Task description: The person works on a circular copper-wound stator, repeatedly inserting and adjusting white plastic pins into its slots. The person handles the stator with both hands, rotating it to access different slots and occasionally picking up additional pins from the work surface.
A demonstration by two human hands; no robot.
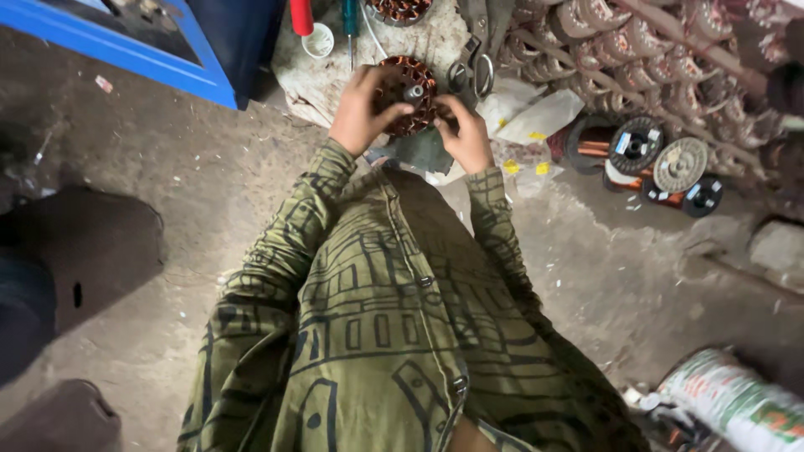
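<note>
— What are the hands on, from up there on the head view?

— A round copper-wound coil point(408, 95), far centre, resting on a pale cloth-covered block point(335, 79). The left hand point(362, 113) wraps its left side, fingers curled over the rim and clamped on it. The right hand point(463, 132) pinches the right edge, fingertips pressed together on the windings.

— Anything just beside it?

— A pair of scissors point(474, 75) lies just right of the coil, touching the cloth. Farther off stand a red-handled tool point(301, 15) and a green-handled screwdriver point(349, 21), with a small white cup point(318, 40) between them.

— And to the right?

— Spools of copper wire point(636, 146) on the floor, well apart from the hands, and behind them a heap of wound coils point(636, 42). A blue frame point(126, 46) stands far left. Olive patterned sleeves point(293, 234) run down to the near edge.
</note>
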